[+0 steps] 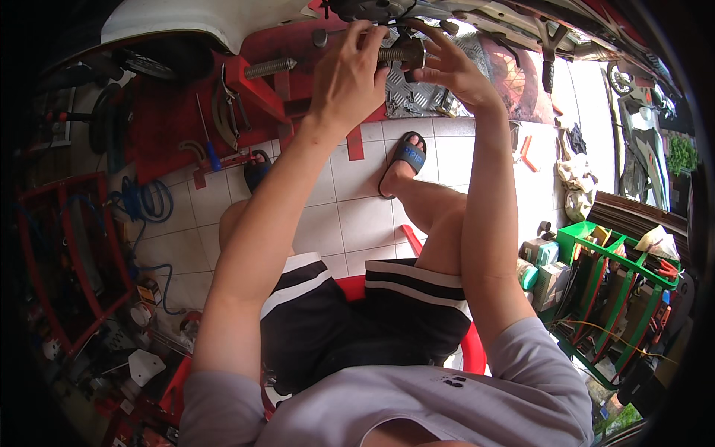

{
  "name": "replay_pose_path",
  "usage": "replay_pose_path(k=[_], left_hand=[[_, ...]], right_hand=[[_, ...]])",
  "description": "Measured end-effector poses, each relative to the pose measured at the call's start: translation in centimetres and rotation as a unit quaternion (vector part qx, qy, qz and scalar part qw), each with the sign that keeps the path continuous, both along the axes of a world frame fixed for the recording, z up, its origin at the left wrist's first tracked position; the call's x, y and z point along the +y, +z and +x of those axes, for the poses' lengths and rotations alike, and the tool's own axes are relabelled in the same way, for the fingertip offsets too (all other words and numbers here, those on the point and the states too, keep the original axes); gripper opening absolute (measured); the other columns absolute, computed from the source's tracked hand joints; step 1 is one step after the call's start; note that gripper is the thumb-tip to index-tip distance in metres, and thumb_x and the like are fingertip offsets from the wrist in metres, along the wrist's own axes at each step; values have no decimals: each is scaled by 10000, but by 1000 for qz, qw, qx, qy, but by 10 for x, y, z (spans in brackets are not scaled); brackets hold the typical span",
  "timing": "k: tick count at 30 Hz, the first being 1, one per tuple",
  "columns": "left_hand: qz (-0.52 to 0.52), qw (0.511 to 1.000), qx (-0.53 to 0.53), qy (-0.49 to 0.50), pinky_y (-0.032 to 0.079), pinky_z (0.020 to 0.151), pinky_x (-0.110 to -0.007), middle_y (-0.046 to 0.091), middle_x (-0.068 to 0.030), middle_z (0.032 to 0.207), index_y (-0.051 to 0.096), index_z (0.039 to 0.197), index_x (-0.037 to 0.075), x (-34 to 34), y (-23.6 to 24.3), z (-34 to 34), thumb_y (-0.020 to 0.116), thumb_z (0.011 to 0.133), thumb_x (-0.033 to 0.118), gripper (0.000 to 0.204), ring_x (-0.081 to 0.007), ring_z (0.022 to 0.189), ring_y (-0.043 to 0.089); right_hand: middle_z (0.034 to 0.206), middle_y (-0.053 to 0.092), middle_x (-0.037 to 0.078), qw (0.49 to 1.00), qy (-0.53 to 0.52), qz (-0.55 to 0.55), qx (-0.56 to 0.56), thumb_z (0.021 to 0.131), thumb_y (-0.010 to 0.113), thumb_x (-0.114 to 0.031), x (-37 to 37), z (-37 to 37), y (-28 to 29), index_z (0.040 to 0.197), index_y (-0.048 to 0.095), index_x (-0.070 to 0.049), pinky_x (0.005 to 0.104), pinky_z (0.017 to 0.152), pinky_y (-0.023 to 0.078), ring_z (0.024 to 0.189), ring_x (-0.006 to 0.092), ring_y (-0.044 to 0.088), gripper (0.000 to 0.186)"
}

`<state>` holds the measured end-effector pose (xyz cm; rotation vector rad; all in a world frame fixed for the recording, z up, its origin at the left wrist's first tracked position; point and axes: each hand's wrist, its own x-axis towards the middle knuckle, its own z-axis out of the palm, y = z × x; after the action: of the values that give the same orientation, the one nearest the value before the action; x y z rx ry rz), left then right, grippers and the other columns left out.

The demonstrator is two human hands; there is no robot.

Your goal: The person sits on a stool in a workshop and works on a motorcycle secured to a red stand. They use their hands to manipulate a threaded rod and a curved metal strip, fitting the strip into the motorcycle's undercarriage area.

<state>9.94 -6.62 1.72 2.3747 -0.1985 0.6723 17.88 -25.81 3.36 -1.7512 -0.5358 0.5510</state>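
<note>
Here, seen from the head, both hands work at a threaded shaft [398,54] under the vehicle at the top. The left hand [346,71] wraps the shaft, seemingly to steady it; the right hand [454,71] pinches its end with narrow fingertips. One more threaded rod [269,68] juts from the red stand [253,86]. Two sandals [406,160] rest on the tiles; one green rack [596,257] stands to the right.
</note>
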Motion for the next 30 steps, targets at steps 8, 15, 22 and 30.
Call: replay_pose_path(k=[8,15,22,30], left_hand=[[-25,999,-29,-24,519,882,-426,507,-188,1244,431,1316,57,6,-2,0,703,710,19,665,-372,1071,581],[-160,985,-5,-60,524,874,-382,592,-164,1129,510,1203,9,33,-6,-3,683,700,-17,533,-297,1001,627],[-207,976,29,-63,580,821,-322,639,-119,1060,573,1113,-17,41,-13,-2,606,762,-61,355,-214,971,651],[-157,987,13,-15,573,699,-308,645,-142,1001,592,1031,-38,36,-17,-6,612,821,-45,211,-192,913,654]], right_hand=[[834,695,153,998,-39,-16,-42,930,621,-362,-10,16,-9,1396,436,-27,256,592,485,671,161,656,603],[879,690,106,988,-87,-80,96,962,567,-400,-3,18,4,1353,512,-60,254,659,515,713,144,666,521],[845,666,77,996,-47,-53,48,945,596,-425,-5,11,2,1371,495,-63,262,614,513,658,145,657,568],[978,689,116,992,-118,-28,47,933,592,-440,-2,8,4,1224,584,10,291,704,503,793,174,660,536]])
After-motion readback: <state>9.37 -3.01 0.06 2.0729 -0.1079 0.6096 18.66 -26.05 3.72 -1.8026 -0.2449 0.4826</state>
